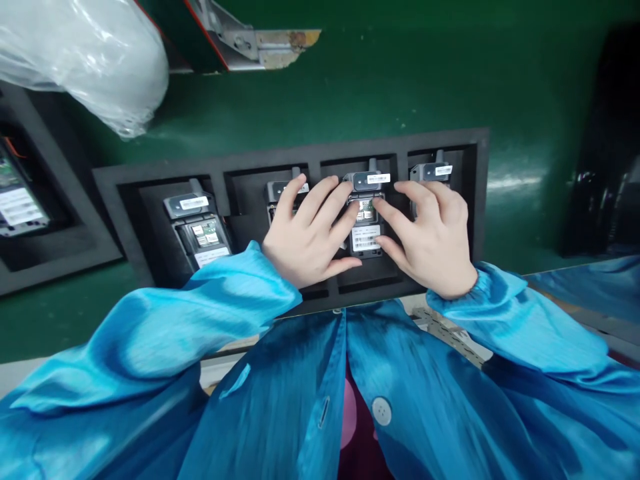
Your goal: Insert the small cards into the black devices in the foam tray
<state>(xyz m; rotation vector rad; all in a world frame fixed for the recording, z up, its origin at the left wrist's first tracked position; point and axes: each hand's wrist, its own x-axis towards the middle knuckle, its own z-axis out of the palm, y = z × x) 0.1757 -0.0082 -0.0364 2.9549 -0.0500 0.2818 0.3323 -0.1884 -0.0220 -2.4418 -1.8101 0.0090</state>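
Observation:
A black handheld device with a stubby antenna (pixel 367 239) lies in a foam tray compartment, its back cavity showing metal card slots and a barcode label. My left hand (pixel 313 233) is spread over its left side, the index fingertip at the card slots and the other fingers reaching across the divider. From the right, my right hand (pixel 430 230) has its index fingertip at the slots' right edge and its thumb beside the label. Both hands have their fingers apart, and I see nothing held. Any tiny part under the fingertips is hidden.
The black foam tray (pixel 215 167) holds similar devices, including one on the left (pixel 200 227) and one at the right (pixel 433 172). Another foam tray (pixel 75 247) sits at far left. A clear plastic bag (pixel 115 60) and metal bracket (pixel 240 40) are behind, on the green table (pixel 400 80).

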